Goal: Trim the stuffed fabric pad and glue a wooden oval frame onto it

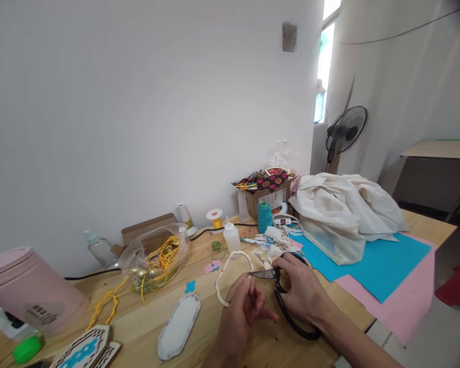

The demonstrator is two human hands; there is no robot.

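Observation:
My left hand [240, 312] pinches a thin, pale, wavy-edged ring [219, 280] that stands up from its fingers. In my right hand [304, 286] is a pair of black-handled scissors [297, 327], with the blades pointing left. Their tips reach the left fingertips, close to the ring; whether they touch it I cannot tell. Left of my hands lies a long white panel [179, 324] with a greyish rim. Above that panel is a blue flower cutout [190, 286], and pink flower cutouts [210, 267] lie near the ring.
A white squeeze bottle [231, 236], a teal thread cone [265, 219] and paper scraps [278, 237] stand or lie behind my hands. Blue sheets [383, 271] and a white cloth bundle [341, 209] are at right. At left are a pink bin [30, 291] and a plastic bag [157, 255].

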